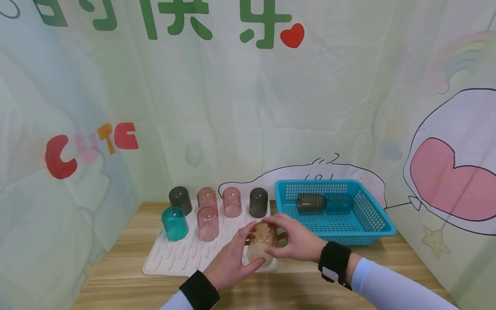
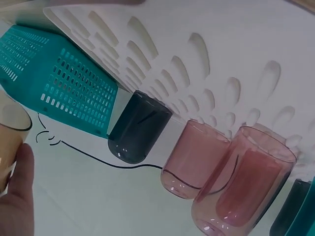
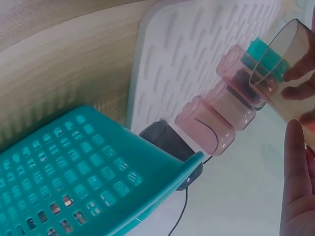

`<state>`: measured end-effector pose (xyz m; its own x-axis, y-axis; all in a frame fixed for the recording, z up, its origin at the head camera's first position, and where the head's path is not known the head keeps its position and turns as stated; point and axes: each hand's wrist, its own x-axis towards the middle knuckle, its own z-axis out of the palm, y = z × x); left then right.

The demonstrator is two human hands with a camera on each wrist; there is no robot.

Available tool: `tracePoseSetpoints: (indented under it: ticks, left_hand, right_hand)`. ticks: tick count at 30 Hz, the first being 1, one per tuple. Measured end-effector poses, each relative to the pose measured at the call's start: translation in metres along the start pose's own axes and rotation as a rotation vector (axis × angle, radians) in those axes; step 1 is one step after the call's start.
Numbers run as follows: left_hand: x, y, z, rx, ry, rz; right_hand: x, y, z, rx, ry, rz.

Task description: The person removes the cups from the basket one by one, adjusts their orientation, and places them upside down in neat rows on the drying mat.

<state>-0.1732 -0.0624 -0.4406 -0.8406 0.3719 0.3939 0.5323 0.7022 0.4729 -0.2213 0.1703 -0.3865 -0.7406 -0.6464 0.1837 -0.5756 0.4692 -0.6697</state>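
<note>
Both of my hands hold an amber glass cup (image 1: 261, 247) over the front right corner of the white ridged mat (image 1: 170, 260). Its mouth faces down toward the mat, and its rim shows in the right wrist view. My left hand (image 1: 232, 260) grips it from the left, while my right hand (image 1: 298, 241) has thumb and fingers round its right side and top. Behind it on the mat, a dark grey glass (image 1: 258, 202) stands upside down. Further left stand pink glasses (image 1: 231, 202), a teal glass (image 1: 174, 224) and another dark glass (image 1: 180, 200), all mouth down.
A blue perforated basket (image 1: 377, 230) stands right of the mat, close behind my right hand. A dark glass (image 1: 311, 203) and a blue glass (image 1: 339, 203) lie inside it. The wooden table (image 1: 116, 275) runs back to a printed cloth (image 1: 317, 107).
</note>
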Motion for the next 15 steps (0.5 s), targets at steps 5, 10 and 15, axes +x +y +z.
tracePoseSetpoints:
  ticks: [5,10,15]
  left_hand:
    - [0.001,0.001,0.001,0.007,0.025,0.038]
    - [0.000,0.000,0.005,0.033,0.066,0.080]
    - [0.000,-0.001,0.006,0.046,0.073,0.076]
  right_hand:
    - [0.003,0.000,0.005,-0.031,0.019,-0.003]
    - [0.004,0.002,0.010,-0.019,0.020,0.000]
    - [0.004,0.002,0.011,-0.024,0.006,0.007]
